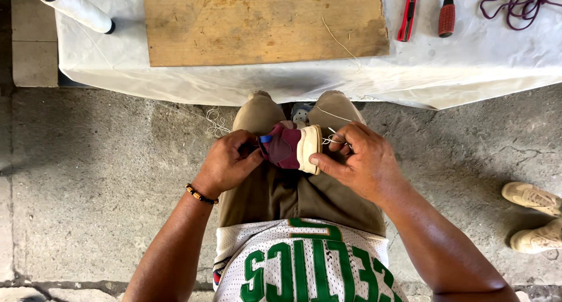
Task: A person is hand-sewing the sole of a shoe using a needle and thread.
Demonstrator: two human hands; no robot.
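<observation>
Seated over khaki-trousered knees, the person holds a small maroon shoe with a cream rubber sole (291,146) above the lap. The left hand (229,161) is clenched around its upper end; the right hand (358,157) grips the sole side, thumb pressed on the cream edge, fingers pinching a thin white thread (335,137) looped near the shoe. Ahead, a white-covered worktop (468,62) carries a bare wooden board (263,24), a red utility knife (408,12), a red-handled tool (446,16) and a purple cord (521,3). A white thread spool (73,6) lies at the left corner.
</observation>
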